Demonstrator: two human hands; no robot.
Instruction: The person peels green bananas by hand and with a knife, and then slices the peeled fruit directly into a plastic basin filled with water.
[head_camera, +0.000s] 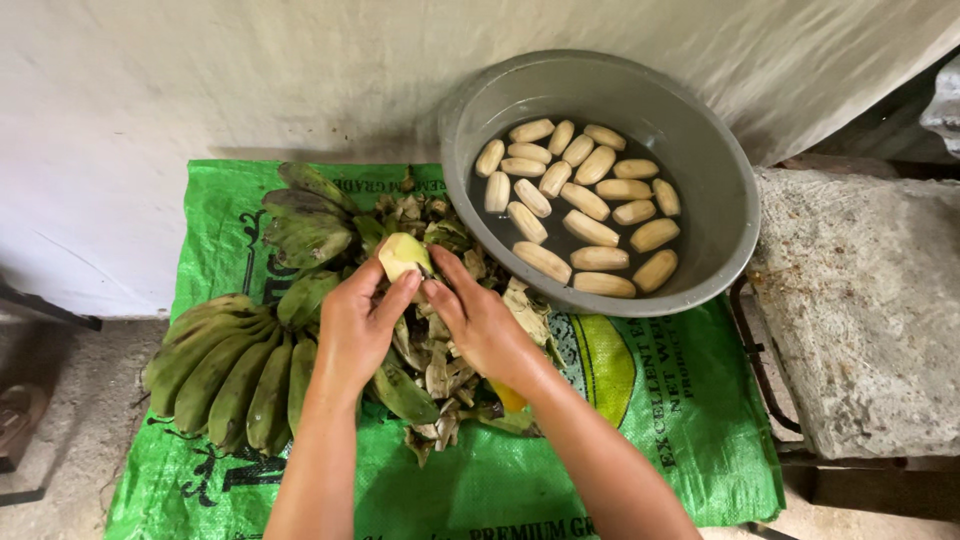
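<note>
Both hands, left hand (355, 325) & right hand (480, 322), are pinching a half-peeled pale banana (403, 255), fingers curling round it, over peel pile (440, 370) mid green sack (690, 420).

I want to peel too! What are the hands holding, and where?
Both the left hand and right hand hold one half-peeled banana by its lower end.

Green bananas (225, 375), grey basin (720, 215)

Both hands hid most of the half-peeled banana (403, 255). The right wrist covered a yellow object (507, 397). The bottom edge cut off both forearms and the green sack (690, 420).
</note>
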